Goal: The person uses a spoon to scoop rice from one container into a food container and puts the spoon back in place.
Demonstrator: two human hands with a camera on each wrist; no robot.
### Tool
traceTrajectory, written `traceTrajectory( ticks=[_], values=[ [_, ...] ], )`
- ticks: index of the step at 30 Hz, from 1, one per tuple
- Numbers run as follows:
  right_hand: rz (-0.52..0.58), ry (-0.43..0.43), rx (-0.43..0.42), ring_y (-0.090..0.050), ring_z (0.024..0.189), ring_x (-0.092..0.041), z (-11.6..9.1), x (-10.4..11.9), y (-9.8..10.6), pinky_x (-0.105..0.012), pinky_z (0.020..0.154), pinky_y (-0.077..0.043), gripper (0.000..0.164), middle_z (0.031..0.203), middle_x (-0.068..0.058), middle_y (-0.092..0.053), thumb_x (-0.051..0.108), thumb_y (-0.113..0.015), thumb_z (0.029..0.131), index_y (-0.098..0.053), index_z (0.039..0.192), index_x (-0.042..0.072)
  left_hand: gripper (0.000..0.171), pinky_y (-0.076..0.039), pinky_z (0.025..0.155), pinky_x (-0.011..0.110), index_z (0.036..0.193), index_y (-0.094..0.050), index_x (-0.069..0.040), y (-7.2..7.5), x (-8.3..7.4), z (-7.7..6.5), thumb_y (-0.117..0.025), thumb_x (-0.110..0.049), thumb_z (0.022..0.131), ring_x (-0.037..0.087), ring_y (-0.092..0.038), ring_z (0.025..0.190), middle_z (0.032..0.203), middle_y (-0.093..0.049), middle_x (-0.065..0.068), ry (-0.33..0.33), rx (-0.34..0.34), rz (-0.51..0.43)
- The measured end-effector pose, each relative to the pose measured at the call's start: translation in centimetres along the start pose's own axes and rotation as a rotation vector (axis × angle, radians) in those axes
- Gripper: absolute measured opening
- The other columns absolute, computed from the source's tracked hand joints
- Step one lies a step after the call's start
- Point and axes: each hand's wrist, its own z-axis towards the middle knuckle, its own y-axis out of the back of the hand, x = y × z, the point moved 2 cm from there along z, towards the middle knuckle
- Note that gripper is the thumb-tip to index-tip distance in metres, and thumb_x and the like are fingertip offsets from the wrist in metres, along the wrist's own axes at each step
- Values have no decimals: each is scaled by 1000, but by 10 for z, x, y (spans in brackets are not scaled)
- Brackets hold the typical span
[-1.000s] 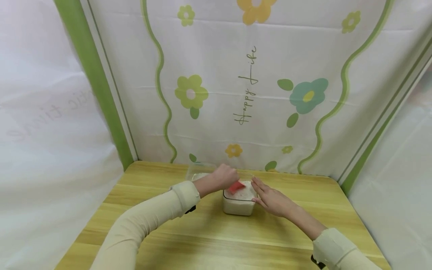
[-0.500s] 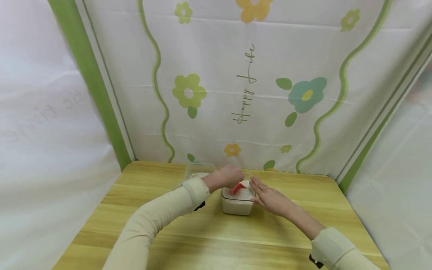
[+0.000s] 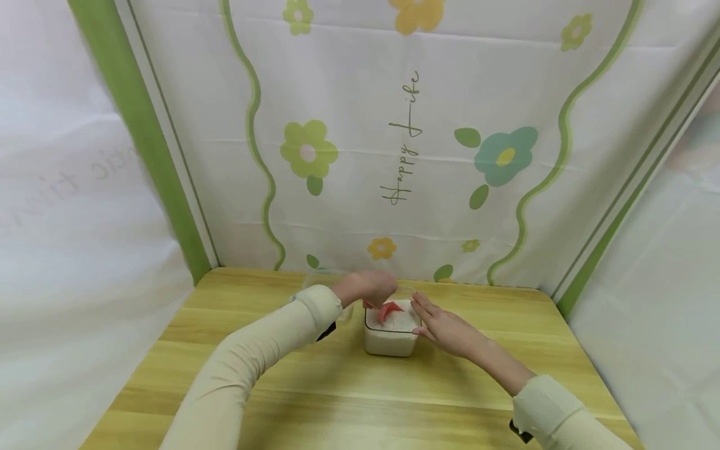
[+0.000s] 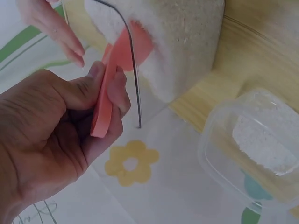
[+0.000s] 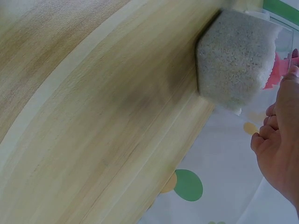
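Observation:
My left hand (image 3: pixel 371 287) grips the handle of a pink-red scoop (image 4: pixel 108 88) with curled fingers and thumb. The bowl of that scoop dips into white grains, which look like rice, inside a clear box (image 3: pixel 390 345) with a dark rim line. Along the right side of the box, my right hand (image 3: pixel 450 330) rests with its fingers straight, tips near the rim. The right wrist view shows the filled box (image 5: pixel 238 60) from the side. Behind my left hand, a second clear container (image 4: pixel 211 154) is mostly hidden in the head view; white grains lie in it.
Both containers stand near the back edge of a wooden table (image 3: pixel 315 394). Just behind rises a white curtain (image 3: pixel 349 212) printed with flowers. More white cloth (image 3: pixel 67 250) hangs at the left and right.
My left hand moved right over the box with the scoop, then slightly back left. The scoop's tilt in the grains changed. My right hand has stayed at the box's side.

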Motion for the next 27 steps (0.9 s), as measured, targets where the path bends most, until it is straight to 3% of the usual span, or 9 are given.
traceTrajectory(
  ticks=[3,7,13,20,27],
  values=[
    [5,-14,2,-53,131,-41,0,1,1,-49,100,-49,68,161,-26,-25,39,-49,104,-33,151,-6,36,-35,46,19,55,-62,-16,1,8,-1,-61,-4,89,4,-47,45,52,-58,-7,-31,24,-40],
    [7,-28,13,-58,125,-40,-1,2,3,-48,100,-49,68,161,-26,-24,38,-49,104,-30,153,-5,35,-36,45,19,59,-71,-11,1,16,-8,-60,-4,92,5,-53,45,54,-65,-4,-63,48,-159],
    [4,-22,9,-55,128,-40,-3,1,2,-48,100,-49,68,161,-27,-23,38,-48,105,-29,153,-5,40,-36,46,22,58,-68,-11,-4,20,-17,-56,-1,95,9,-56,48,61,-70,0,-62,75,-284],
    [6,-23,10,-52,131,-40,-2,2,2,-48,101,-48,68,161,-27,-23,38,-48,104,-29,153,-5,36,-36,47,20,67,-76,-8,-12,28,-23,-58,-7,98,4,-53,46,58,-68,-3,-72,44,-392],
    [9,-23,18,-51,133,-40,-1,4,1,-49,101,-48,69,162,-25,-21,41,-46,105,-28,154,-4,38,-36,49,20,66,-77,-13,-24,37,-31,-60,-12,100,7,-48,44,59,-69,-2,-143,1,-544]
  ],
)
